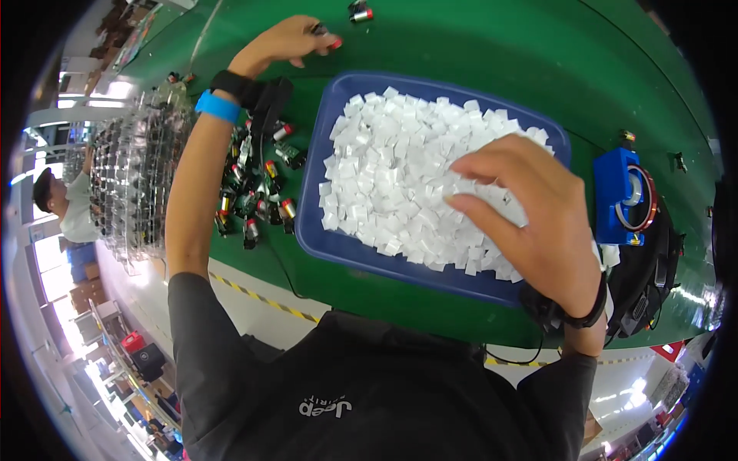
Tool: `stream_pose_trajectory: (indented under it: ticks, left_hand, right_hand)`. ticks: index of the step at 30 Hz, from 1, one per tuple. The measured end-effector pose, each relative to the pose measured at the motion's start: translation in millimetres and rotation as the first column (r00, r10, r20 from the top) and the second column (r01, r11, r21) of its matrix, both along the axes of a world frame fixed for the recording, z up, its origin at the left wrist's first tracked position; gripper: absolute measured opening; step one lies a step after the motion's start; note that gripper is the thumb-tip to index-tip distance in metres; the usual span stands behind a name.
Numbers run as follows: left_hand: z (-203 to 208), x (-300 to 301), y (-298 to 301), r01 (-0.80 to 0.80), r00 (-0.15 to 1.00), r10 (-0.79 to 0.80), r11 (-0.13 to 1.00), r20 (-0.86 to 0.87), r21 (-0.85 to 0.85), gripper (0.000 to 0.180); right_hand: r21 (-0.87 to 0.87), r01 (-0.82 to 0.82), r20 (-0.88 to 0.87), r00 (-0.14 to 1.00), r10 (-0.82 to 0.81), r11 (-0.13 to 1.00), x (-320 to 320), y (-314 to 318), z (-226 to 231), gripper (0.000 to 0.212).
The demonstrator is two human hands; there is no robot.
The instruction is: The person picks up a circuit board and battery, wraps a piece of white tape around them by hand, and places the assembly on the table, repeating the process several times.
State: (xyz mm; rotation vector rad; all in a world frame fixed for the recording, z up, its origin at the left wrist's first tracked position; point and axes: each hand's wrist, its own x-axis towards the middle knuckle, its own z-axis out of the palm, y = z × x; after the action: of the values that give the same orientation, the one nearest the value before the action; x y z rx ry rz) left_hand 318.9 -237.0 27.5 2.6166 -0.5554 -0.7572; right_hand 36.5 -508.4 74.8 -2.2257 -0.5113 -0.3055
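Note:
My left hand is stretched out at the far side of the green table, its fingers closed on a small black part with a red end. A similar part lies just beyond it. Beside my left forearm is a loose pile of such small parts, dark with silver and red or yellow cylinder ends. My right hand hovers over a blue tray heaped with small white square pieces. Its thumb and fingers are apart, with white pieces showing behind the gap.
Right of the tray stands a blue tape dispenser, near a black bag. Several small parts lie at the far right of the green table. On the left are stacked clear trays, with another person behind them.

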Motion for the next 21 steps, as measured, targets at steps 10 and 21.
stream_pose_trajectory:
  ticks: [10, 21]
  left_hand:
    - [-54.1, 79.4, -20.4, 0.402, 0.636, -0.387, 0.905, 0.668, 0.141, 0.03]
    - [46.7, -127.4, -40.7, 0.42, 0.754, -0.113, 0.841, 0.647, -0.342, 0.03]
  right_hand:
    - [-0.12, -0.037, -0.021, 0.999, 0.035, 0.992, -8.7, -2.2, 8.1, 0.021]
    - [0.134, 0.101, -0.113, 0.99, -0.086, 0.986, -1.1, 9.6, -7.7, 0.027]
